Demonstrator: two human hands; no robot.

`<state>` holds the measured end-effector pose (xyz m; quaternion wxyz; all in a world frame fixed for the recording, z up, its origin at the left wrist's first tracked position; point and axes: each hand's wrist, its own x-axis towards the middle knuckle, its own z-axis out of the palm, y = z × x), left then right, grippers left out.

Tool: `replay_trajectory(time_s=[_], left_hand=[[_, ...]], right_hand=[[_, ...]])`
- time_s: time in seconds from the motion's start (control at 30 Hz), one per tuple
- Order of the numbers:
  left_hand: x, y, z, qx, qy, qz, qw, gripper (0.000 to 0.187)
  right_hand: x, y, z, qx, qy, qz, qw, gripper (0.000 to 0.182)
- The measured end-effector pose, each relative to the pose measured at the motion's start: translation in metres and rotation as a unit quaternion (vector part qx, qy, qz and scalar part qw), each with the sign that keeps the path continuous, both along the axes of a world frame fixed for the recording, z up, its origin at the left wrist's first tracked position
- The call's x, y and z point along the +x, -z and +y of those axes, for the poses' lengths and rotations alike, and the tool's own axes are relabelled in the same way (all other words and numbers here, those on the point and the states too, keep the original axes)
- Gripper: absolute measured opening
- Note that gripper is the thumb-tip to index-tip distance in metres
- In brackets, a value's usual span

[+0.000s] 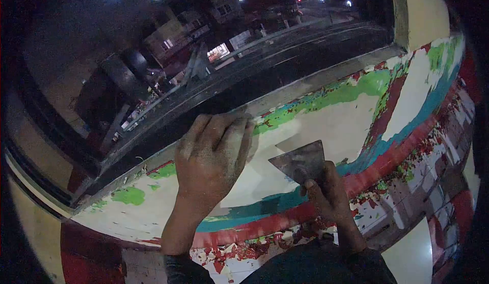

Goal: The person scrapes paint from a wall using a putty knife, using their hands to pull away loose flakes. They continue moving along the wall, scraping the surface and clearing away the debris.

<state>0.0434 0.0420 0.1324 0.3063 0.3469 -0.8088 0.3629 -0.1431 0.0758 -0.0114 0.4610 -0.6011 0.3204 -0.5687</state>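
My right hand point(328, 190) is closed around a paint scraper point(300, 160). Its broad, dull metal blade points up and left, over the pale patch of the low wall point(331, 116). Further left, my left hand point(211, 154) is curled over the window sill point(285, 91), its knuckles upward and dusted white; the fingertips are hidden. Around both hands the wall shows bare off-white areas, with strips of green, teal and red paint left between them.
Paint flakes point(285, 238) in red, green and cream litter the tiled floor point(397, 218) along the wall's foot. Dark window glass point(244, 70) rises beyond the sill inside a dark frame point(89, 192), with a street at night outside.
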Motion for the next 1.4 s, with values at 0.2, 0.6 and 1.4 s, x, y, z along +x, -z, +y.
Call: replay_trajectory(time_s=[0.2, 0.6, 1.4], left_hand=[[0.002, 0.009, -0.006, -0.098, -0.016, -0.004, 0.995, 0.017], [0.053, 0.034, 0.057, -0.065, 0.021, 0.206, 0.976, 0.010], [0.029, -0.001, 0.002, 0.044, 0.032, 0.027, 0.998, 0.034]], right_hand=[[0.004, -0.011, 0.000, -0.005, 0.006, 0.008, 1.000, 0.025], [0.000, -0.014, -0.002, -0.011, 0.028, -0.016, 0.999, 0.024], [0.043, -0.038, -0.019, 0.004, -0.016, -0.073, 0.997, 0.019]])
